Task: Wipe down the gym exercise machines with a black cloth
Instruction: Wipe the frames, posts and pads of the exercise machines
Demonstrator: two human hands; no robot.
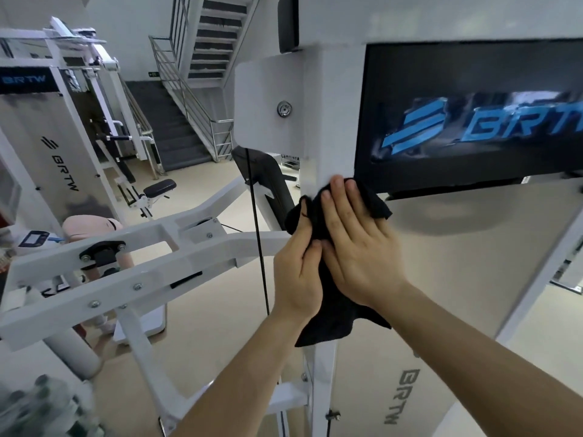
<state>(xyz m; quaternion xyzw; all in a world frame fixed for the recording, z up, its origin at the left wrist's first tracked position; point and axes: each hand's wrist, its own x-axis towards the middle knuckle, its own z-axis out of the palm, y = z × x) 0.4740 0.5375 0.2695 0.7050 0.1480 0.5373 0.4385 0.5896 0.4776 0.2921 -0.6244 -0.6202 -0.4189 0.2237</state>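
Cable [255, 216] hangs just left of cloth [331, 310].

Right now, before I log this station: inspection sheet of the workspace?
Surface: white upright post, beside the black BRTW panel.
Job's things: black cloth lies against the post.
Clutter: blurred items at bottom left, cannot tell what.
Hands: left hand grips the cloth's edge; right hand presses it flat.
Cables: black cable hangs straight, left of the hands.
Surroundings: second BRTW machine, staircase.
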